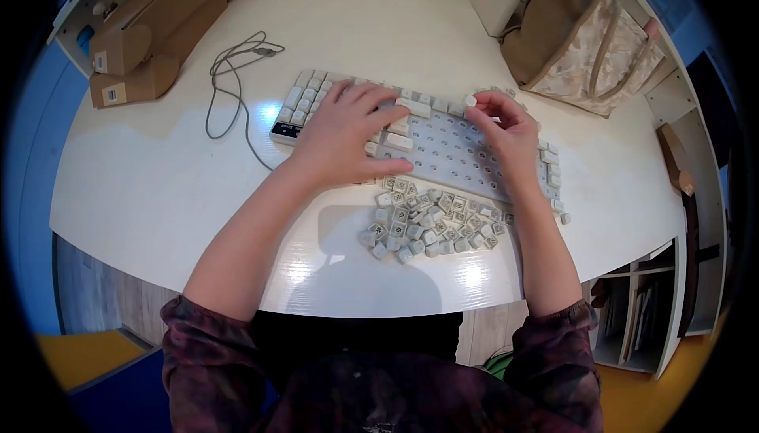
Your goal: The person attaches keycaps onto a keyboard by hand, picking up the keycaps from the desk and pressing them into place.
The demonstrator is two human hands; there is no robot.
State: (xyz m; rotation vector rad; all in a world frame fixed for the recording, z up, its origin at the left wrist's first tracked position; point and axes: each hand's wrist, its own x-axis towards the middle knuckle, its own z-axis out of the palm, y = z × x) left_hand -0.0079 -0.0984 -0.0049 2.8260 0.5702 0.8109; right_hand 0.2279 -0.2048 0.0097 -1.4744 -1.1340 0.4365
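Note:
A white keyboard [443, 148] lies across the desk, its middle and right part showing bare key sockets. Keycaps still cover its left end and parts of its edges. My left hand [344, 128] rests over the left part of the keyboard, fingers spread. My right hand [508, 128] is above the right part, thumb and forefinger pinching a small white keycap [470, 102]. A heap of loose keycaps [435, 223] lies in front of the keyboard, some upside down. More loose keycaps lie behind my right hand, partly hidden by it.
A grey USB cable [229, 85] runs in loops at the left of the keyboard. Brown cardboard magazine holders [150, 45] stand at the back left. A brown and patterned fabric bag [593, 53] leans at the back right. The white desk [158, 196] has a curved front edge.

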